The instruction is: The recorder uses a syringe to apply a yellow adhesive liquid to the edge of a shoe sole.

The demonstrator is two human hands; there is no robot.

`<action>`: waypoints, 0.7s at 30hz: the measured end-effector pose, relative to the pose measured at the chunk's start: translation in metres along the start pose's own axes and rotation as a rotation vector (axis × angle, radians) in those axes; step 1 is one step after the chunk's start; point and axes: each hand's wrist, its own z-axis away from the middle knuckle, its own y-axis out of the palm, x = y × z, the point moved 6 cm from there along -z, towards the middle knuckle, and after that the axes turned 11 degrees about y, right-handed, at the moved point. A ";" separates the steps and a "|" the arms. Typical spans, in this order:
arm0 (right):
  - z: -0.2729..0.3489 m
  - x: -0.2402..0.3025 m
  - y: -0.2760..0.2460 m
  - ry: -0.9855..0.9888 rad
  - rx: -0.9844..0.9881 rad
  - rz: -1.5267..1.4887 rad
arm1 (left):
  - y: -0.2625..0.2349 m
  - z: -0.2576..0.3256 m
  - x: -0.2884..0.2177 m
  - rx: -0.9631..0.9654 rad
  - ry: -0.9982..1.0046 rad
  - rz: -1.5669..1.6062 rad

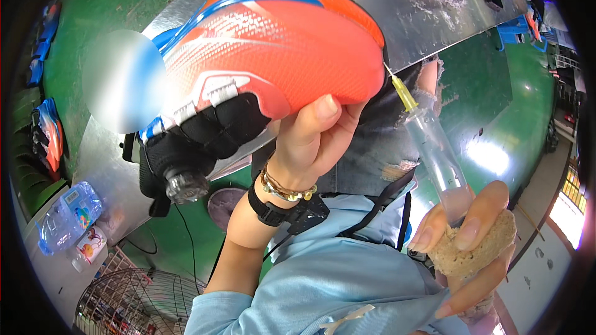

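Observation:
My left hand (313, 142) holds up an orange sports shoe (273, 56) with blue trim and a black collar, gripping it from below at the side. My right hand (465, 236) grips a clear plastic syringe (437, 155) with a yellow needle hub, and a tan sponge-like lump (481, 245) sits in the same hand. The needle tip touches the shoe's toe edge near the sole seam. A black wrist strap and beaded bracelets circle my left wrist.
A metal worktable (434, 25) lies under the shoe. A plastic water bottle (65, 217) and a small cup (90, 245) sit at lower left beside a wire fan guard (133, 304). More orange shoes (46, 133) rest at far left. The floor is green.

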 end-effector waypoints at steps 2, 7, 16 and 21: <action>-0.007 -0.001 0.000 0.000 -0.018 0.009 | 0.008 -0.005 -0.004 0.002 0.058 -0.040; -0.010 -0.004 0.002 -0.001 -0.054 0.020 | 0.028 0.000 -0.018 -0.230 0.051 -0.076; -0.016 -0.011 0.008 -0.222 0.006 0.199 | 0.037 0.010 -0.031 -0.538 -0.111 0.097; -0.019 -0.018 0.005 -0.287 0.151 0.171 | 0.036 0.011 -0.037 -0.479 -0.097 -0.049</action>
